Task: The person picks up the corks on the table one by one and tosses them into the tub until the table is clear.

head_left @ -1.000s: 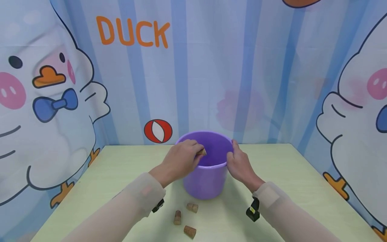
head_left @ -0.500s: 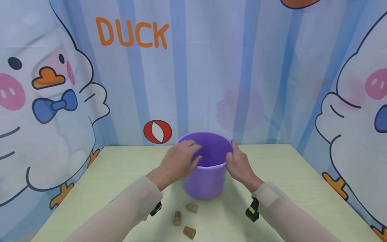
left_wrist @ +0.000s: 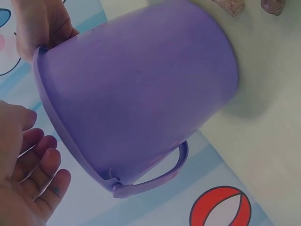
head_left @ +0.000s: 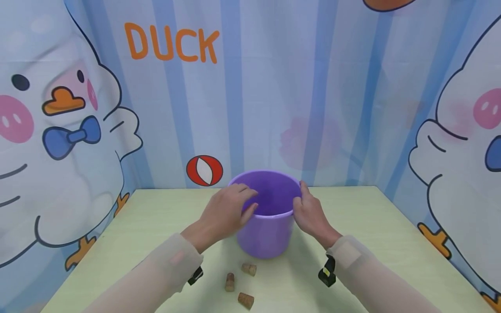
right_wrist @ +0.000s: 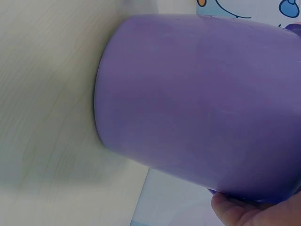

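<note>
Left hand (head_left: pixel 222 213) drawn back, fingers (left_wrist: pixel 50 161) parted beside bucket rim (head_left: pixel 274 215); right hand (head_left: pixel 312 214) grips rim.

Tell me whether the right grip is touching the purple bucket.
Touching. The head view shows the right grip holding the purple bucket by its rim.

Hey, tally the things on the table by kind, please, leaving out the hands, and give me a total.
Corks: 3
Purple bucket: 1
Total in sight: 4; the bucket's inside bottom is hidden.
</note>
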`<action>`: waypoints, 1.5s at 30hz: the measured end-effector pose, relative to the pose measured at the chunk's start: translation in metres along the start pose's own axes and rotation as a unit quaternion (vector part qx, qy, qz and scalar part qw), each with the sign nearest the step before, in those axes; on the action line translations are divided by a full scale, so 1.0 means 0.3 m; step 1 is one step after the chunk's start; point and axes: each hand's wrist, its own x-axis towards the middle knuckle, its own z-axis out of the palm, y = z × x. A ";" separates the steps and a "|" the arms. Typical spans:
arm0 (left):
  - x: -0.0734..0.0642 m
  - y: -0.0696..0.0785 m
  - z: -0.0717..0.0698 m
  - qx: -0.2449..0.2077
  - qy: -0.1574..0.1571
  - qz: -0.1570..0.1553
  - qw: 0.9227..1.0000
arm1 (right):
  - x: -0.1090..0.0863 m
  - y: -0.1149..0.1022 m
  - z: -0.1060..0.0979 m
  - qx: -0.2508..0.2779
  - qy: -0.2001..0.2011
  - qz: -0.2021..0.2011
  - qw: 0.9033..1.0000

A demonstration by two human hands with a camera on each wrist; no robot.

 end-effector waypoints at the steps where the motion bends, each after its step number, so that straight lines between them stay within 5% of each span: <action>1: -0.004 -0.001 -0.002 0.000 0.001 0.001 1.000 | 0.000 0.000 0.000 0.000 0.000 0.000 1.000; 32: -0.133 -0.018 -0.022 -0.022 0.055 0.053 0.997 | -0.002 -0.006 -0.001 0.001 -0.003 0.000 1.000; 45: -0.189 -0.017 -0.008 -0.038 0.037 0.052 0.997 | -0.001 -0.003 -0.004 0.003 -0.003 0.005 1.000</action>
